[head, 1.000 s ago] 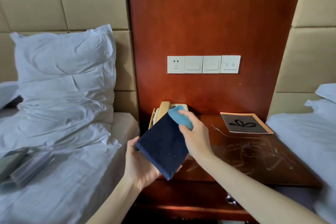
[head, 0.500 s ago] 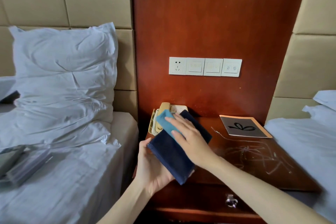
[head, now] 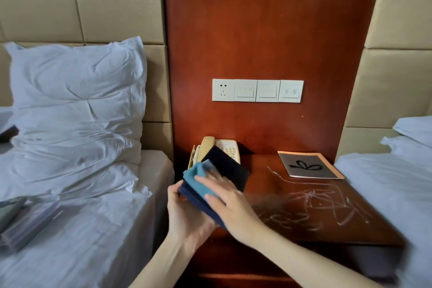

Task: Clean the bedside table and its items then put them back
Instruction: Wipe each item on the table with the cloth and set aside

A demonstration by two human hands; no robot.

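reddish wood panelling rises behind the bedside surface, which stands between two beds with white sheets, the left bed and the right bed. the dark blue book is held in the air over the surface's front left corner, in front of the phone and not touching the wood. the left hand holds it from underneath, palm cupped below and thumb curled up over the near left edge. the right hand lies on top with fingers straight and close together, pressing the blue cloth flat against the cover. the cloth sits on the book's left half, bunched at its far end and poking out past the fingertips, while the far right part of the cover is bare. counted: one book, one cloth, one phone, one booklet with a bow drawing at the back right of the surface, four plates in the wall switch panel, one upright pillow on the left bed. pale scribbles mark the wood right of the hands. compared with half a second ago, the cloth and right hand sit lower and further left on the cover, leaving more of the book's far end showing, and the book lies flatter.
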